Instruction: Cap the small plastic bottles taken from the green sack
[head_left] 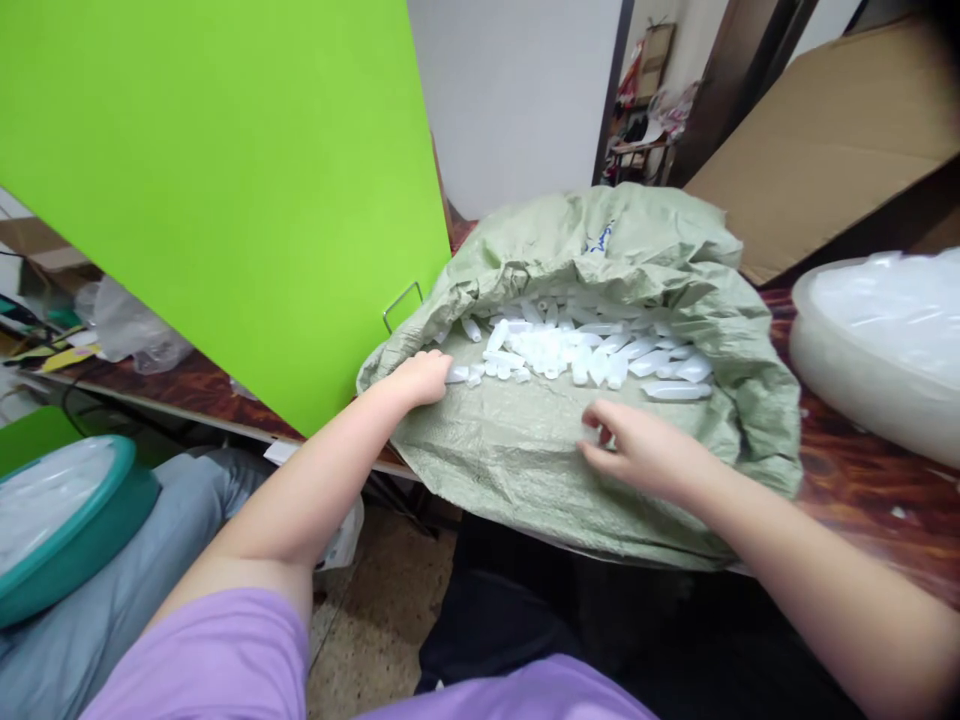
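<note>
Many white pieces (551, 350) are heaped inside the mouth of a pale green sack (495, 440), which is supported by a desk (862, 500). The left grip (424, 379) is curled at the sack's left side, beside the pieces; whether anything is clamped cannot be told. The right grip (634, 440) is poised over the near flap, fingers bent toward the thumb; its hold is blurred and cannot be told.

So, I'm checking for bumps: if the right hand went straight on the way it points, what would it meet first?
Probably the white plastic pieces, toward the pile's near left. How high the right hand sits is unclear, so it might brush the pale green sack first.
</note>
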